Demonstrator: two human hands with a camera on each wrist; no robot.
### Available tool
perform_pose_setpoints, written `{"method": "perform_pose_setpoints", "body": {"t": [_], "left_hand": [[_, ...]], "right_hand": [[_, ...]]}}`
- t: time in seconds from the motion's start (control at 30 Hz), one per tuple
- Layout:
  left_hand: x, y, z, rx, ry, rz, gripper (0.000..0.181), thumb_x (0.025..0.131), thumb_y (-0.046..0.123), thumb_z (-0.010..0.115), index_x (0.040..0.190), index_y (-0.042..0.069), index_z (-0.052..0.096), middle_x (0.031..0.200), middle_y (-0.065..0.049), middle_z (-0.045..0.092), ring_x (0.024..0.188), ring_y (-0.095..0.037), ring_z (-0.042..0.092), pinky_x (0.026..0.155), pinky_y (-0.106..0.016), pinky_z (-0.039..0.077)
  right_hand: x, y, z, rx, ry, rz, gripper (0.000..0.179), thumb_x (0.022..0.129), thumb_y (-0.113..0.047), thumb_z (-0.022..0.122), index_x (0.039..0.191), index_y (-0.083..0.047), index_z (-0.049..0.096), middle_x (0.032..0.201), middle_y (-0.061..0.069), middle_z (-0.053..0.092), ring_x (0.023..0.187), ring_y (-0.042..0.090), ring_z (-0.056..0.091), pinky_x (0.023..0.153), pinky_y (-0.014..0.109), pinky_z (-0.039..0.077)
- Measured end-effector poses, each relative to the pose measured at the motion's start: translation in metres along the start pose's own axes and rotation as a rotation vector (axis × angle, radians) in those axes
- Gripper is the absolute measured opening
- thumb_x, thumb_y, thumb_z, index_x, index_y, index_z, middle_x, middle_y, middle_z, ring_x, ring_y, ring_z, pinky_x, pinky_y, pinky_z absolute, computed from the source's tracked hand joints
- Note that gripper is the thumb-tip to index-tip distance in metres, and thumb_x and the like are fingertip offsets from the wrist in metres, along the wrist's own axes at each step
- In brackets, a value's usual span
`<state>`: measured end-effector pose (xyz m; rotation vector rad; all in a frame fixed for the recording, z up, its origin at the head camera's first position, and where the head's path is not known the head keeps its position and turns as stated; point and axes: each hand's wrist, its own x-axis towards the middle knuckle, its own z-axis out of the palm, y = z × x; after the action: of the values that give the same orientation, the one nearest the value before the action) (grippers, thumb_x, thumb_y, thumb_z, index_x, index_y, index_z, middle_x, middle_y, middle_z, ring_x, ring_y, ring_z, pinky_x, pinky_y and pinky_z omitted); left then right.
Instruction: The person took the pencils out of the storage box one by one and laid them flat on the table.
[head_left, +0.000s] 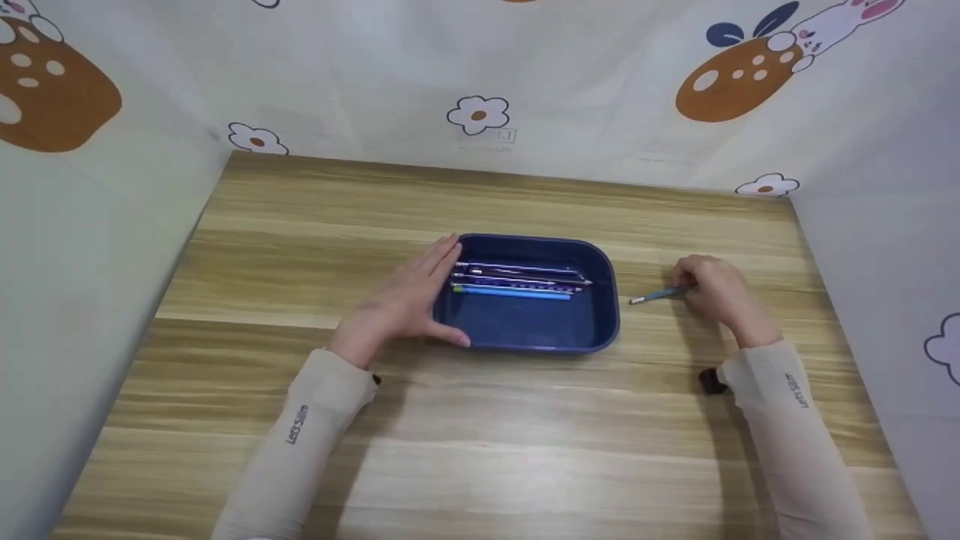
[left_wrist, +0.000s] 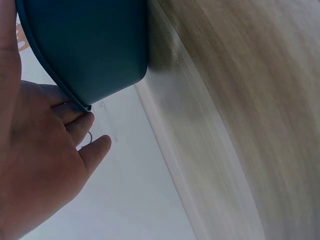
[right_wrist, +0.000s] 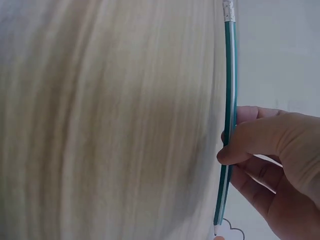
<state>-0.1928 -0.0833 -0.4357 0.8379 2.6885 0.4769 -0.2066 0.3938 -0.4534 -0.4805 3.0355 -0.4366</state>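
A dark blue rectangular tray [head_left: 525,347] sits on the table, with several pencils [head_left: 517,281] lying lengthwise in its back half, some purple and one light blue. My left hand [head_left: 409,296] rests against the tray's left end, fingers extended along the rim and thumb at the front edge. In the left wrist view, those fingertips [left_wrist: 82,122] touch the rim corner. Right of the tray, my right hand [head_left: 716,292] pinches a teal striped pencil [right_wrist: 230,75] between thumb and fingers. Its eraser end points toward the tray, and a gap separates the two.
The wood-grain table [head_left: 525,450] is bordered by pale patterned sheets at the back [head_left: 360,75] and both sides. A dark object [head_left: 712,381] shows at the right cuff. Both sleeves are light-coloured.
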Motion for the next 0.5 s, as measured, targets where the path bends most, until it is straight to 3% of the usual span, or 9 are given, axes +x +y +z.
{"method": "perform_pose_setpoints", "body": {"t": [0.27, 0.5], "left_hand": [[-0.003, 0.0, 0.0, -0.025, -0.006, 0.001, 0.14, 0.064, 0.073, 0.079, 0.16, 0.008, 0.0, 0.169, -0.007, -0.005, 0.157, -0.024, -0.001, 0.129, -0.044, 0.01], [-0.001, -0.001, 0.0, -0.02, -0.005, 0.005, 0.139, 0.065, 0.071, 0.079, 0.16, 0.009, 0.0, 0.169, -0.007, -0.005, 0.157, -0.024, -0.001, 0.129, -0.045, 0.01]], "right_hand": [[0.004, -0.015, 0.001, -0.069, -0.124, 0.072, 0.026, 0.072, 0.021, 0.056, 0.084, 0.0, 0.066, 0.087, 0.016, 0.066, 0.081, 0.031, 0.061, 0.072, 0.047, 0.053], [0.007, -0.017, 0.004, -0.12, -0.1, 0.068, 0.024, 0.072, 0.021, 0.054, 0.078, -0.001, 0.063, 0.082, 0.016, 0.063, 0.079, 0.034, 0.06, 0.07, 0.049, 0.053]]}}
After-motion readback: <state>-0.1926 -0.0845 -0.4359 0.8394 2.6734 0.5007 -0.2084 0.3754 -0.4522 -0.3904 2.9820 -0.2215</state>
